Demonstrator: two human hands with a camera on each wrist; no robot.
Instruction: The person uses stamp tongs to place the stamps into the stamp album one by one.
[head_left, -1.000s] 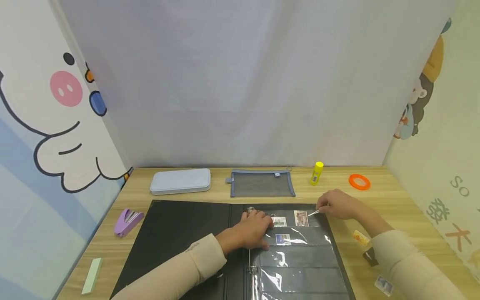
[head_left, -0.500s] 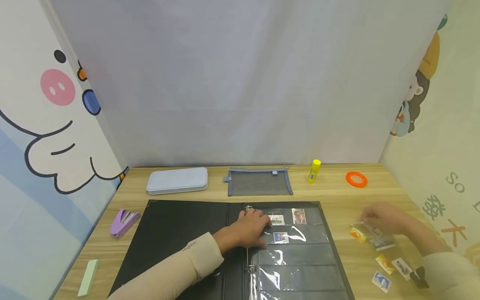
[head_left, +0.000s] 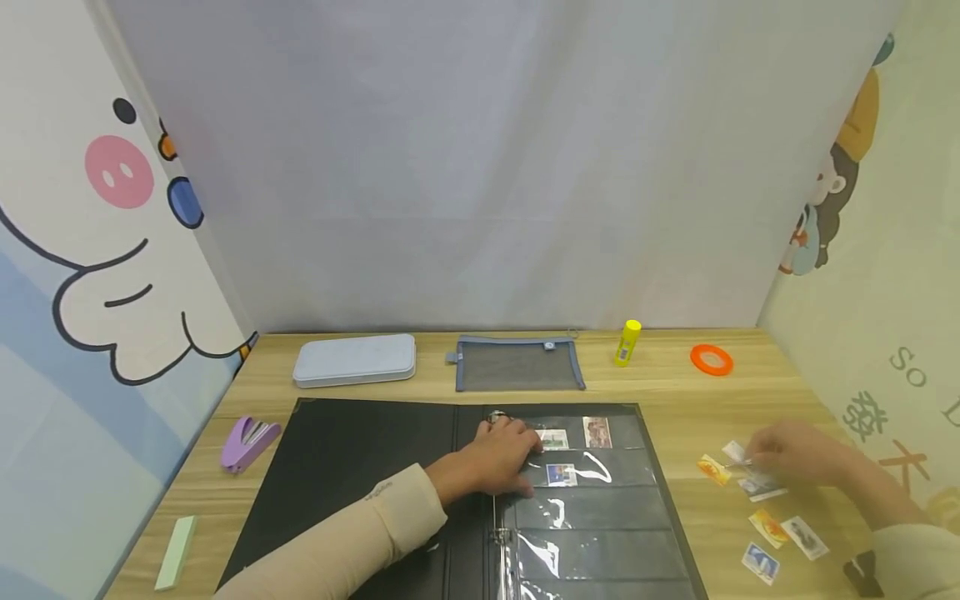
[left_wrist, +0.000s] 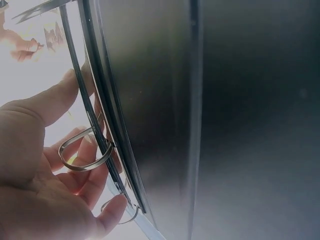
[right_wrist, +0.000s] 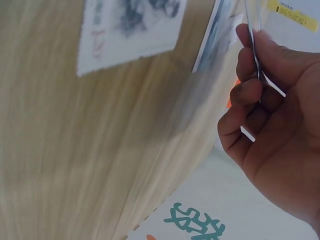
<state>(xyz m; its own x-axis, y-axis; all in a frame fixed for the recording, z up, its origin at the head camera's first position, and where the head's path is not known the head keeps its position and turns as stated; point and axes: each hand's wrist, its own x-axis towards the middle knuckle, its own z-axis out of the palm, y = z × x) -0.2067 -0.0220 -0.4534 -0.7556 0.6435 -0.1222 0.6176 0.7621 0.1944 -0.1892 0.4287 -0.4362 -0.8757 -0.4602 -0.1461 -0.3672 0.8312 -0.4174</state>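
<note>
A black ring-binder stamp album (head_left: 360, 475) lies spread on the table. On its clear pocket page my left hand (head_left: 498, 458) rests beside the metal rings (left_wrist: 85, 150), its fingers spread loosely. Two stamps sit in the top pocket, among them a brownish one (head_left: 597, 432); a blue stamp (head_left: 561, 475) is in the second row. Over the loose stamps on the right, my right hand (head_left: 798, 454) pinches metal tweezers (right_wrist: 254, 55). Their tips are near an orange-yellow stamp (head_left: 713, 470) and a whitish one (head_left: 735, 452); whether they grip a stamp I cannot tell.
More loose stamps, including an orange one (head_left: 768, 528) and a blue one (head_left: 761, 563), lie nearer me. Behind the album are a pale case (head_left: 355, 361), a mesh pouch (head_left: 519, 367), a glue stick (head_left: 627, 343) and an orange ring (head_left: 711, 360). A purple stapler-like item (head_left: 249, 444) stands left.
My right hand has moved right and nearer me with the tweezers, from the album's top pocket to the loose stamps. The left hand has stayed on the page.
</note>
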